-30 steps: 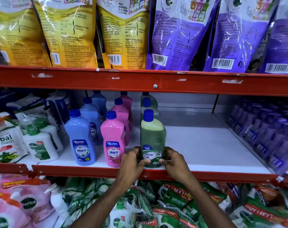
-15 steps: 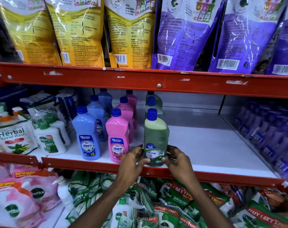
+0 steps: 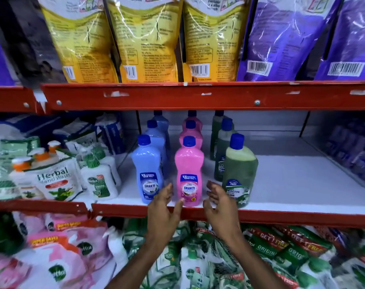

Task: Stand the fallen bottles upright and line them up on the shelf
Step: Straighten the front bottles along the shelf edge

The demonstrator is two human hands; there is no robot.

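Note:
Three rows of blue-capped bottles stand upright on the white shelf: a blue row led by the front blue bottle, a pink row led by the front pink bottle, and a green row led by the front green bottle. My left hand hovers open just left of the pink bottle's base. My right hand is open between the pink and green front bottles. Neither hand holds anything.
Herbal hand wash pouches and pump bottles crowd the shelf's left side. Purple bottles line the right. Yellow pouches and purple pouches stand on the red-edged shelf above. Refill packs fill the shelf below.
Both hands have let go of the front green bottle and shifted left, now flanking the front pink bottle. The view has also swung left.

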